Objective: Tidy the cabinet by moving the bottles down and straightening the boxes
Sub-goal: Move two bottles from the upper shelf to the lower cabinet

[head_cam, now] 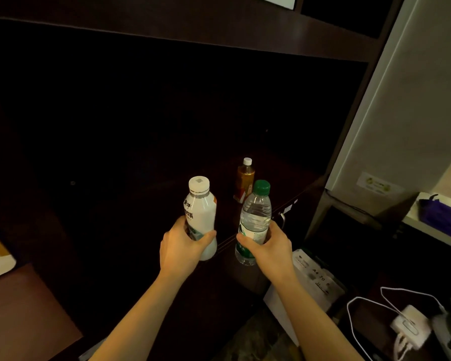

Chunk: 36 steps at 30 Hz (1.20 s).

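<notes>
My left hand (181, 247) grips a white milk-drink bottle (202, 209) with a white cap, held upright by its lower half. My right hand (268, 247) grips a clear water bottle (255, 217) with a green cap, also upright. Both bottles hover at the front edge of a dark cabinet shelf (292, 194). Behind them an amber tea bottle (244, 181) with a white cap stands on that shelf. The shelf's interior is very dark and its back is hidden.
A dark upper shelf board (219, 32) spans above. A pale panel (401, 113) stands to the right. White paper packs (315, 277) lie lower right, beside a white charger with cable (409, 324). A purple item (443, 214) rests on a ledge at far right.
</notes>
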Each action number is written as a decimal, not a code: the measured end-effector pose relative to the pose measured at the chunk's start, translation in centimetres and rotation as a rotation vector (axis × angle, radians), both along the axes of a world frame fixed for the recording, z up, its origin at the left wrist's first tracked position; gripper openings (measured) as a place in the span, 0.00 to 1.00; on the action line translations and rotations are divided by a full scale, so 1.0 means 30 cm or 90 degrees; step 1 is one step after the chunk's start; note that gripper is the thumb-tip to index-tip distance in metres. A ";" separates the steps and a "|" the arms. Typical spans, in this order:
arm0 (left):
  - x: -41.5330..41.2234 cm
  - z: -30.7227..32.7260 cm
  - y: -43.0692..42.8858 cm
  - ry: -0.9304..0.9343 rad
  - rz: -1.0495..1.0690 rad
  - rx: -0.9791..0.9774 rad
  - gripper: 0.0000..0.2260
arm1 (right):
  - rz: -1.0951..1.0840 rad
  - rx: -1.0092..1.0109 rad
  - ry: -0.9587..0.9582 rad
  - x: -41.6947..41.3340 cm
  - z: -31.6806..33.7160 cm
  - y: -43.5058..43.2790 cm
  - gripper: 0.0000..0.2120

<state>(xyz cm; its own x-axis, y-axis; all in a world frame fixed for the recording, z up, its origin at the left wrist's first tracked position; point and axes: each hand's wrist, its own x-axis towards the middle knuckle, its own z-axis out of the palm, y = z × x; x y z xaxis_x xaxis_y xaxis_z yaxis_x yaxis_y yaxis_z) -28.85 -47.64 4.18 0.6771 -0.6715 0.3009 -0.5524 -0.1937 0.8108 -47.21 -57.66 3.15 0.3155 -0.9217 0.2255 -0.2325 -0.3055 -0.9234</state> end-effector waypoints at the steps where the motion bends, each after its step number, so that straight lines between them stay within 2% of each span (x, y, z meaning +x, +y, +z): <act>1: 0.011 -0.001 -0.019 0.005 -0.003 -0.003 0.27 | 0.002 -0.002 0.005 0.011 0.001 -0.022 0.29; 6: 0.059 -0.015 -0.127 0.062 0.011 -0.007 0.27 | 0.029 0.000 -0.002 0.080 -0.007 -0.159 0.29; 11: 0.096 -0.034 -0.263 0.116 0.068 -0.013 0.28 | 0.068 -0.009 0.001 0.167 -0.023 -0.335 0.23; 22: 0.124 -0.079 -0.501 0.083 0.218 -0.021 0.28 | 0.227 -0.001 -0.004 0.343 -0.080 -0.676 0.23; 29: 0.149 -0.122 -0.560 0.082 0.275 -0.003 0.29 | 0.306 0.029 0.004 0.433 -0.151 -0.758 0.28; 36: 0.172 -0.157 -0.586 0.102 0.311 -0.013 0.29 | 0.348 0.038 0.008 0.499 -0.188 -0.798 0.26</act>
<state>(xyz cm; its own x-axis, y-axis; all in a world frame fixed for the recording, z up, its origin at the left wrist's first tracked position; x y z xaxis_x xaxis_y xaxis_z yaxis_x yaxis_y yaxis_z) -23.69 -65.23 -0.52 0.9492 -0.2598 0.1775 -0.2697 -0.3814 0.8842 -32.25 -81.61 -2.48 0.7542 -0.6340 0.1713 -0.0657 -0.3324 -0.9409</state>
